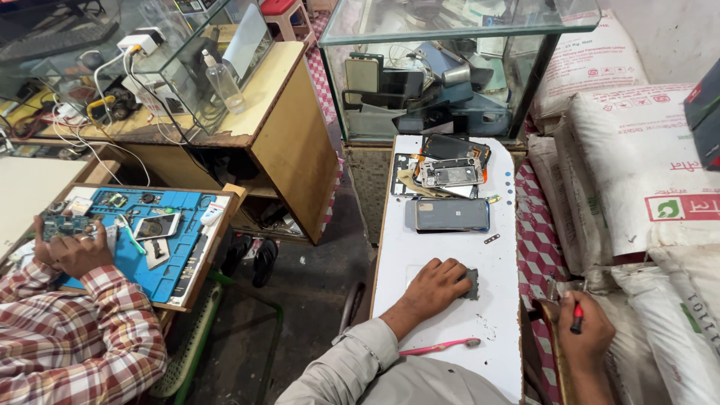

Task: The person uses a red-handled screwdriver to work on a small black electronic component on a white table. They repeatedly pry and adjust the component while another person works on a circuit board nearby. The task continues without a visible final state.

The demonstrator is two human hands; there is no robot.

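Left hand (435, 287) rests on the white surface (450, 255), grip clamped on a small grey pad (471, 283). Right hand (586, 331) has its grip closed around a red-handled tool (577, 316) off the surface edge. A pink toothbrush (441, 346) lies near the left forearm.

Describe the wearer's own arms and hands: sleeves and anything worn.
The left hand is bare, with a light grey-beige buttoned-cuff shirt sleeve reaching the wrist. The right hand is bare too; no sleeve, ring or watch shows on it.

right hand (587, 332) partly cut off, red-handled tool (577, 318) tip hidden
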